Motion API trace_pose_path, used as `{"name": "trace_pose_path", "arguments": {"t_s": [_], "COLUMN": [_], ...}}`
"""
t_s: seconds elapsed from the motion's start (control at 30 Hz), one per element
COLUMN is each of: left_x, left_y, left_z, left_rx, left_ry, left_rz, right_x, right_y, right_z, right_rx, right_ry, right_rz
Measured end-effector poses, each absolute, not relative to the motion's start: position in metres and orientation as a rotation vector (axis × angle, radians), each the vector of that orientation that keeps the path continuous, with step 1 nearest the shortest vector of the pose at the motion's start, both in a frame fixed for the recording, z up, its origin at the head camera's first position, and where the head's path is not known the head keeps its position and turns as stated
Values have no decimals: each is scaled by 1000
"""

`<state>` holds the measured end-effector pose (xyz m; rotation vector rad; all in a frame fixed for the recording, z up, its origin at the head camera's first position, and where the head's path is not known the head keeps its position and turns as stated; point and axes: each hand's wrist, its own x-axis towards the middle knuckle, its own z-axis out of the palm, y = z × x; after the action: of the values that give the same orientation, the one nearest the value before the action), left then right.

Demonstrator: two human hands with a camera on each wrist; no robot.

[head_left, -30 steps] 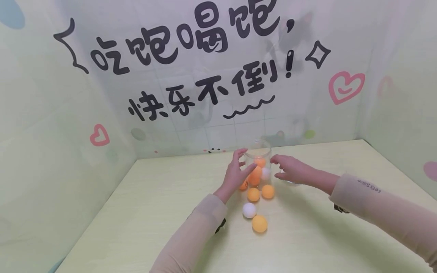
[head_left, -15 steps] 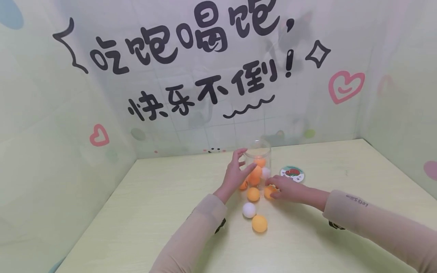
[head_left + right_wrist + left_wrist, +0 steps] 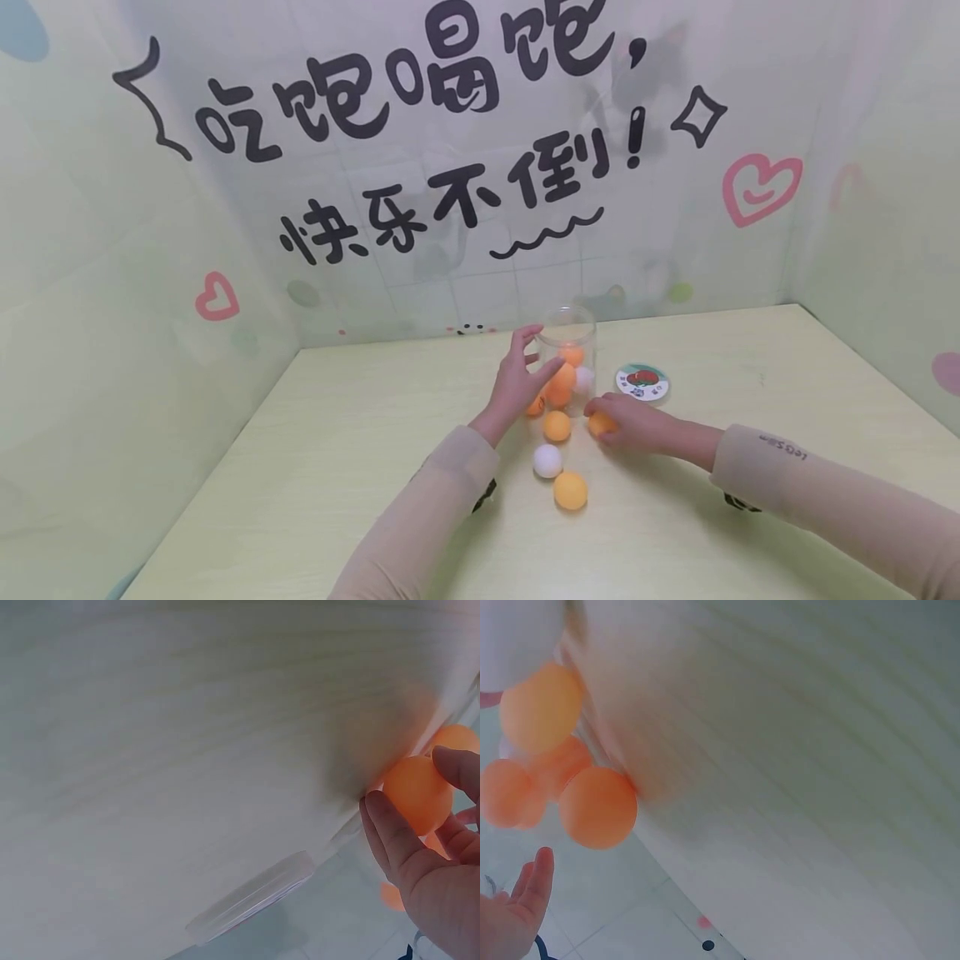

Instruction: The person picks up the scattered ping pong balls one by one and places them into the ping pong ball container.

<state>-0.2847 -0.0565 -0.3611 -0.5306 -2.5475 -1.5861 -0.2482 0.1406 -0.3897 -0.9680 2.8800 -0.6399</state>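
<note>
On the pale wooden tabletop (image 3: 315, 467) stands a clear, round jar (image 3: 568, 332), its top open, with deep orange balls (image 3: 561, 385) and a white ball (image 3: 583, 381) inside. My left hand (image 3: 519, 382) curves round its left side, thumb and fingers apart. My right hand (image 3: 643, 427) was by the flat, round, white lid with a red picture (image 3: 642, 382) a second ago; now its fingers pinch a light orange plastic ball (image 3: 602, 423) beside the jar. So I've got one ball, nudged a bit right. Nearer me lie another light orange ball (image 3: 557, 426), a loose white ball (image 3: 547, 461) and a third light orange ball (image 3: 571, 492).
</note>
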Motion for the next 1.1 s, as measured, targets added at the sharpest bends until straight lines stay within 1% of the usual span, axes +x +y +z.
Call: {"name": "trace_pose_path", "arguments": {"t_s": [0.3, 0.73, 0.93, 1.1], "left_x": [-287, -290, -291, -293], "left_y": [-53, -51, -48, -47], "left_z": [-360, -361, -361, -361], "left_rx": [-557, -521, -497, -490], "left_ry": [-2520, -2524, -2516, -2520], "left_rz": [-1581, -1590, -1585, -1584], "right_x": [-252, -257, -262, -265], "right_y": [146, 157, 163, 167], "right_z": [-386, -371, -359, -347], "right_rx": [-1011, -1076, -1149, -1104], "right_ry": [2877, 2896, 2961, 2950], "right_rz": [-629, -583, -522, -543]}}
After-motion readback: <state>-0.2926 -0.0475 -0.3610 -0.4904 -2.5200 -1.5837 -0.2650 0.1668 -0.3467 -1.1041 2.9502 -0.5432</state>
